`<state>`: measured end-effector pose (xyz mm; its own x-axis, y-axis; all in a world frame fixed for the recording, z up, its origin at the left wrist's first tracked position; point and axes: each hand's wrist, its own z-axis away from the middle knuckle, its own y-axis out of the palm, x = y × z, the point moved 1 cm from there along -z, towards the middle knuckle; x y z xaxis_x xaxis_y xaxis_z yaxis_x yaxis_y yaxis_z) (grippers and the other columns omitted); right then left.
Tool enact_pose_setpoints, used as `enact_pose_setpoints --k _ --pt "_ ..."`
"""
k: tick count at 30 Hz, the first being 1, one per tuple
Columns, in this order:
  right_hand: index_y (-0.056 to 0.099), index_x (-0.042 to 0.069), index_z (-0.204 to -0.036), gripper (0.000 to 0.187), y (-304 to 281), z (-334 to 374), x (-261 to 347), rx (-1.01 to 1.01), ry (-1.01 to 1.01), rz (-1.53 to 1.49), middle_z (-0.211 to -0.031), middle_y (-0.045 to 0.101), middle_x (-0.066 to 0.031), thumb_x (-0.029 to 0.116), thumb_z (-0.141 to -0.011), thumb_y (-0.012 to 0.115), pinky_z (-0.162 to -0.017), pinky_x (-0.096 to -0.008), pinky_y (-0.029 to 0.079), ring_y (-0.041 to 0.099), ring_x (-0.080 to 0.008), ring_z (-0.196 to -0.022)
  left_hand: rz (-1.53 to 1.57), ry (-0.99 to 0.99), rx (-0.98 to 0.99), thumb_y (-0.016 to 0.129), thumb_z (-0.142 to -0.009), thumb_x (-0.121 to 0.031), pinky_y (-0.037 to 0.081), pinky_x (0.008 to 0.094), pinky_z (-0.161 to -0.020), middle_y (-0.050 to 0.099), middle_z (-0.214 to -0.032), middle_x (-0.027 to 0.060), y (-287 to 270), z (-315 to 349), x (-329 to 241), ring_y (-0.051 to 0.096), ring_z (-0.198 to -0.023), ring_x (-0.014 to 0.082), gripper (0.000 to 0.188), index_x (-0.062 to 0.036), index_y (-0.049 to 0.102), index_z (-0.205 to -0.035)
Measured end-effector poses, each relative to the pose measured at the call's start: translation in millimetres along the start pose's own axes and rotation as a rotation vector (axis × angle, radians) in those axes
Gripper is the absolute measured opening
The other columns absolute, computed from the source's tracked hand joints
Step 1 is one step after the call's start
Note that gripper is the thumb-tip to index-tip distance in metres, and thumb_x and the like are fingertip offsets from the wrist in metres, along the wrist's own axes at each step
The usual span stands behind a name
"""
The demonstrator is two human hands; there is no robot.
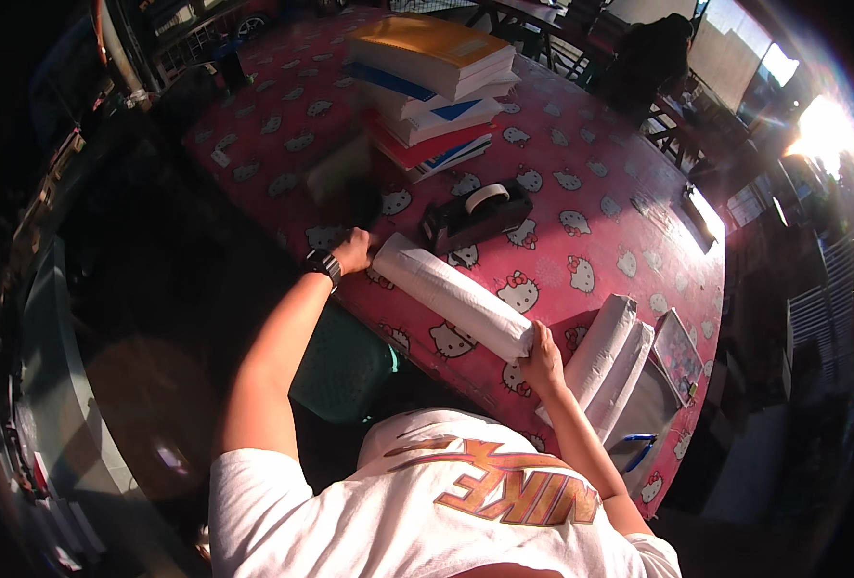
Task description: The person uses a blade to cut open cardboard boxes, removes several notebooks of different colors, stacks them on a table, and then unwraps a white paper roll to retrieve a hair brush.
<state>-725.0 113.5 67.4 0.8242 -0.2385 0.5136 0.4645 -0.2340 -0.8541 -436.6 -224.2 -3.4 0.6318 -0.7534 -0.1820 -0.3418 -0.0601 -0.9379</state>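
Note:
A long white roll [456,294], its wrapping slightly wrinkled, lies slantwise across the near edge of the table. Its right end is gripped by my right hand [543,361], with the fingers wrapped round it. My left hand [355,252], a dark watch on its wrist, is closed right beside the roll's left end; what its fingers hold there is hidden. Just beyond the roll stands a black tape dispenser [475,214] with a pale tape roll in it. To the right of my right hand lie two more white rolls [605,352], side by side.
Thick books [427,58] are stacked at the far side of the pink cat-patterned table [581,222]. A framed flat item [679,356] and a blue pen-like object [641,451] lie at the right. A green stool [340,371] stands below the near edge. Someone dark [653,58] is farther back.

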Motion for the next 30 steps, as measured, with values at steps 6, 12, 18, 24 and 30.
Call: enact_pose_setpoints --k 6,12,18,24,30 --pt "0.036 0.0 -0.121 0.061 -24.0 23.3 7.7 0.015 0.105 -0.006 -0.102 0.048 -0.0197 0.002 -0.064 0.06 -0.075 -0.0432 0.044 0.052 -0.038 -0.091 0.491 -0.079 -0.162 0.057 -0.068 -0.009 0.047 0.0386 -0.056 0.06 -0.066 0.0164 20.6 -30.4 -42.9 0.061 -0.066 0.0336 0.005 -0.0041 0.058 -0.069" --pt "0.041 0.005 -0.118 0.056 -52.0 20.5 21.5 -0.084 0.066 0.022 -0.1 0.051 -0.0153 0.006 -0.065 0.061 -0.081 -0.0394 0.038 0.049 -0.0313 -0.095 0.503 -0.191 -0.075 0.06 -0.064 -0.01 0.047 0.034 -0.054 0.06 -0.064 0.0151 -4.3 -41.0 -49.0 0.062 -0.062 0.0273 0.006 -0.0038 0.059 -0.062" --pt "0.039 0.004 -0.116 0.057 -51.9 50.1 -16.5 0.03 0.253 -0.095 -0.098 0.052 -0.0148 0.002 -0.063 0.061 -0.078 -0.0393 0.041 0.05 -0.0308 -0.093 0.739 -0.27 0.302 0.062 -0.061 -0.008 0.048 0.0292 -0.07 0.065 -0.072 0.0103 -21.9 -43.0 -76.4 0.063 -0.071 0.0191 0.017 -0.0027 0.065 -0.076" --pt "0.036 0.007 -0.119 0.068 -48.3 36.9 -21.5 0.035 0.212 0.015 -0.099 0.045 -0.0148 -0.003 -0.058 0.063 -0.078 -0.0374 0.045 0.05 -0.0333 -0.096 0.473 -0.025 0.119 0.082 -0.043 -0.027 0.043 0.0378 -0.087 0.056 -0.107 0.021 -21.6 -103.0 -144.1 0.055 -0.099 0.031 0.091 -0.0011 0.042 -0.121" --pt "0.034 0.009 -0.122 0.075 -55.2 33.1 -20.8 0.139 0.271 0.004 -0.103 0.043 -0.0148 0.003 -0.057 0.068 -0.075 -0.0386 0.048 0.052 -0.033 -0.091 0.612 -0.107 -0.043 0.083 -0.041 -0.034 0.05 0.0378 -0.069 0.063 -0.077 0.0172 -9.2 -124.1 -188.9 0.063 -0.074 0.0312 0.066 0.0011 0.053 -0.088"
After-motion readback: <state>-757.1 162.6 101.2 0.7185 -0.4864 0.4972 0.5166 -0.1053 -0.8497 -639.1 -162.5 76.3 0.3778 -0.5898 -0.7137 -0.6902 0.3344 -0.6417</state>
